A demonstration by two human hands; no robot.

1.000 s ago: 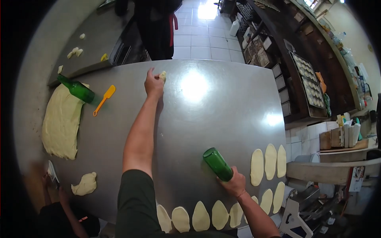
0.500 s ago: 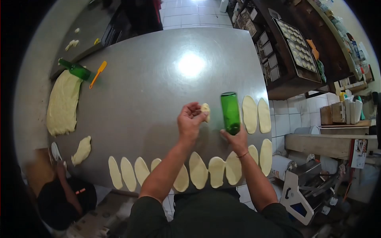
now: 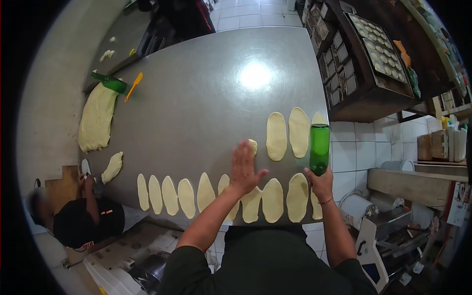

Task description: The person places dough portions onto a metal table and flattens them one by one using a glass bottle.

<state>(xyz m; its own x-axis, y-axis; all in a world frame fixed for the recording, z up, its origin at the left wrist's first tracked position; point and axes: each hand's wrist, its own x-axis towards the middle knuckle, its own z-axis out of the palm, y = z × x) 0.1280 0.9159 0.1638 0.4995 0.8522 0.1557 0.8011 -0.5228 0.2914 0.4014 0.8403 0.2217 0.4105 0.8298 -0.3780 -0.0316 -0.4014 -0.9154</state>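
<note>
My left hand (image 3: 243, 169) lies flat, fingers stretched out, over a small piece of dough (image 3: 252, 147) that is partly hidden under it. My right hand (image 3: 321, 184) is wrapped round one end of a green glass bottle (image 3: 320, 147) near the right edge of the table. Beyond the bottle shows the tip of a flattened dough oval (image 3: 318, 118). Two more dough ovals (image 3: 276, 136) lie between my hands. Along the near edge runs a row of several flat dough pieces (image 3: 272, 201), with my forearms crossing above it.
The metal table (image 3: 196, 98) bears a large dough slab (image 3: 97, 118), another green bottle (image 3: 109, 82), an orange spatula (image 3: 133, 87) and a dough lump (image 3: 112, 167) on the left. A person (image 3: 88, 211) works at the left corner. Filled trays (image 3: 378, 46) stand at the far right.
My left hand, which held the small dough piece between its fingers, now lies flat over it. My right hand has carried the bottle rightward to the table's edge. The view has shifted.
</note>
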